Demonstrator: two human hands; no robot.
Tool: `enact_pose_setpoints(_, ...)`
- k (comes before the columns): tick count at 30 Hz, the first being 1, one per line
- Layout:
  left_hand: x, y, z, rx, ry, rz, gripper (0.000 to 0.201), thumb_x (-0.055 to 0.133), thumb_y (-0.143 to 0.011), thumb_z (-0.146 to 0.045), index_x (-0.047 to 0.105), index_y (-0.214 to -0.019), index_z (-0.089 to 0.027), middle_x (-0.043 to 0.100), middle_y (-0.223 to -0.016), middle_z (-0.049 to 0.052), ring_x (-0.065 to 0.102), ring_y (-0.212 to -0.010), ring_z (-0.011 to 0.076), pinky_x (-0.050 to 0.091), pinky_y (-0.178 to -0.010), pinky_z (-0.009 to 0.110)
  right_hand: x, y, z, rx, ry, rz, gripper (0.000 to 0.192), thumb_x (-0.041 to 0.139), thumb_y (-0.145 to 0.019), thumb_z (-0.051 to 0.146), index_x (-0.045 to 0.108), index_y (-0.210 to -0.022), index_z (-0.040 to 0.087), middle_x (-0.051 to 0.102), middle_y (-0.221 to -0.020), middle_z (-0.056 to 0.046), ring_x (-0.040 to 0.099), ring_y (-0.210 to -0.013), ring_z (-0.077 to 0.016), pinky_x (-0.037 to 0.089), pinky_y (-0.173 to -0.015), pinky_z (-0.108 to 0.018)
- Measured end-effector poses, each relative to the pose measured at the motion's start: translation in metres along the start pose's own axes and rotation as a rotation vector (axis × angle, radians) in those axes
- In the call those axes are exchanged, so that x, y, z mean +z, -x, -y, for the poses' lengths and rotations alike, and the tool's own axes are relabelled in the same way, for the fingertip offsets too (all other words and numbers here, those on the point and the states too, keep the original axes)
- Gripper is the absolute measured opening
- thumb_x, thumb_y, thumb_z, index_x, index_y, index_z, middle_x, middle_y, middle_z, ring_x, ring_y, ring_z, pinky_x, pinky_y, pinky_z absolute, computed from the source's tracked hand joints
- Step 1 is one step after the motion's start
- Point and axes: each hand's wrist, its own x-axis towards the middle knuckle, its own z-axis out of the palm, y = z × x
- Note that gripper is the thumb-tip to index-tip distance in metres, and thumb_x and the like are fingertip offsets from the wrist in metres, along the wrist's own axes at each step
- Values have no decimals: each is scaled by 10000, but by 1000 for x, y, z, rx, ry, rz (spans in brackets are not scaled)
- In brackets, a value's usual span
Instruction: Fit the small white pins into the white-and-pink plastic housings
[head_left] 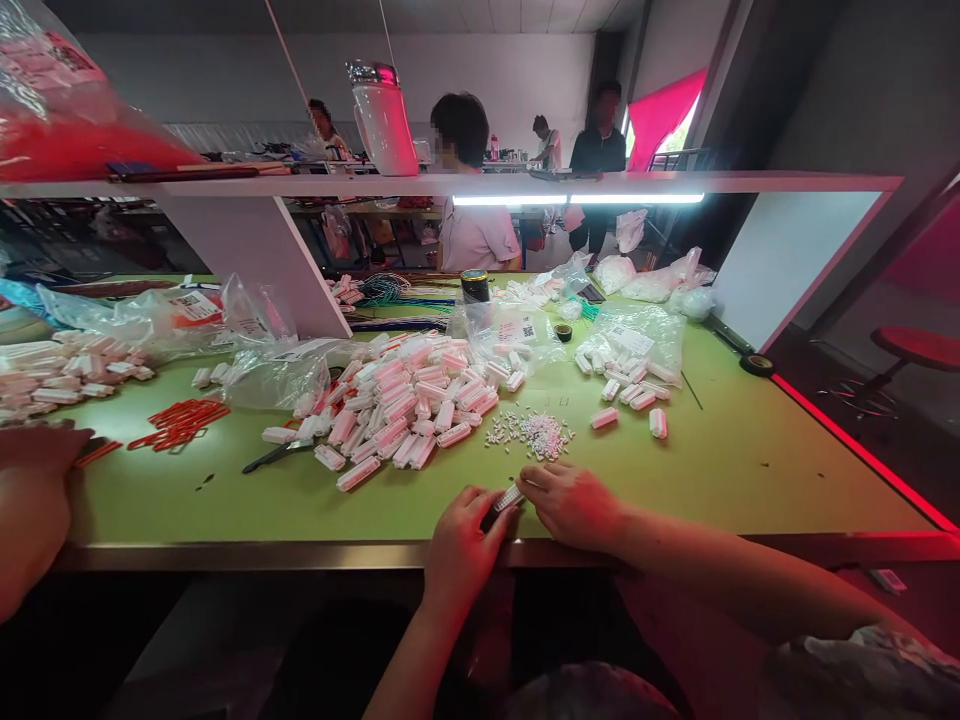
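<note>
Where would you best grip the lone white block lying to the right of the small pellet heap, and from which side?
Probably across its two long sides, near the middle, coming straight down from above. The white block lies flat on the green table, apart from the pellet heap and the next block, so fingers have room on both sides. Both hands are busy: left hand and right hand hold a small piece.

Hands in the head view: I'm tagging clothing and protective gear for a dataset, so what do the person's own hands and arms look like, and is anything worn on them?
Both the left hand and the right hand are bare: no gloves, rings, watch or bands that show. The forearms are uncovered too, with no sleeve down to the wrists. Red light tints the right side.
</note>
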Motion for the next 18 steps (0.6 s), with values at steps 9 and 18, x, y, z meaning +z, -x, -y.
enact_pose_setpoints(9, -1, -3, 0, -62, 45, 23, 281, 594, -910, -467, 742, -1011, -250, 678, -929, 42, 652, -879, 219, 497, -829, 334, -19, -3, -70, 494, -103, -182, 206, 510, -997, 233, 706, -977, 172, 695, -979, -77, 642, -857, -178, 445, -761, -261)
enact_pose_setpoints(18, 7, -21, -19, -50, -23, 127, 202, 628, -892, -396, 742, -955, -240, 697, -909, 31, 660, -854, 210, 479, -777, 299, -30, -5, -82, 611, 93, 157, 223, 471, -978, 144, 693, -974, 154, 692, -1039, -113, 649, -845, -189, 373, -665, -259)
